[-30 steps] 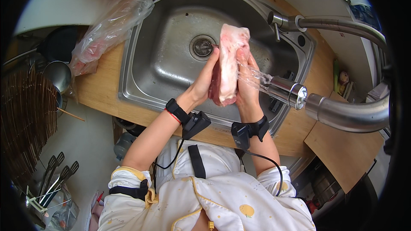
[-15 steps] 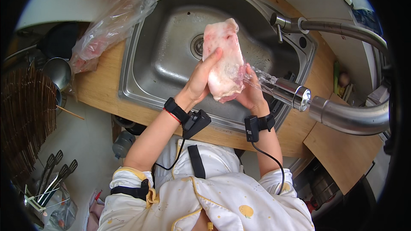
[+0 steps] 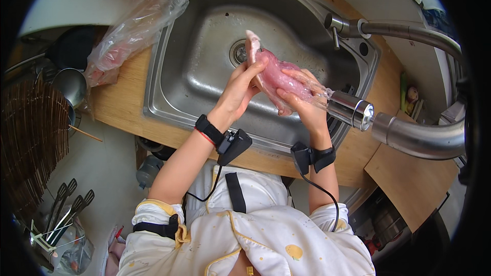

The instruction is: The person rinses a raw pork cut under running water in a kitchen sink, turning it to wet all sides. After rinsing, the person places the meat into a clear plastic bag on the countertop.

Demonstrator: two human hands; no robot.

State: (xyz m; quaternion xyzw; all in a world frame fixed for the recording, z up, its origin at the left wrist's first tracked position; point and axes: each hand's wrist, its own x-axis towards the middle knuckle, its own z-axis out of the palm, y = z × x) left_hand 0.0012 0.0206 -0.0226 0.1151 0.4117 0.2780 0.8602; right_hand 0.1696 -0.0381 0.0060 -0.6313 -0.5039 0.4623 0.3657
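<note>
Apparently caught mid-rinse. Pinched the raw meat (image 3: 275, 75) near its upper end between thumb and fingers of the left hand (image 3: 239, 90); clasped its lower right part with the right hand (image 3: 308, 106), thumb against the flesh. Held it tilted with 2 hands above the sink (image 3: 204, 82), in water (image 3: 324, 95) running from the chrome faucet head (image 3: 352, 110). Seemed, for the next move, to call for a secure hold and another face turned streamward. Had, farther out, a clear plastic bag (image 3: 139, 31) on the wooden counter (image 3: 125, 106).
</note>
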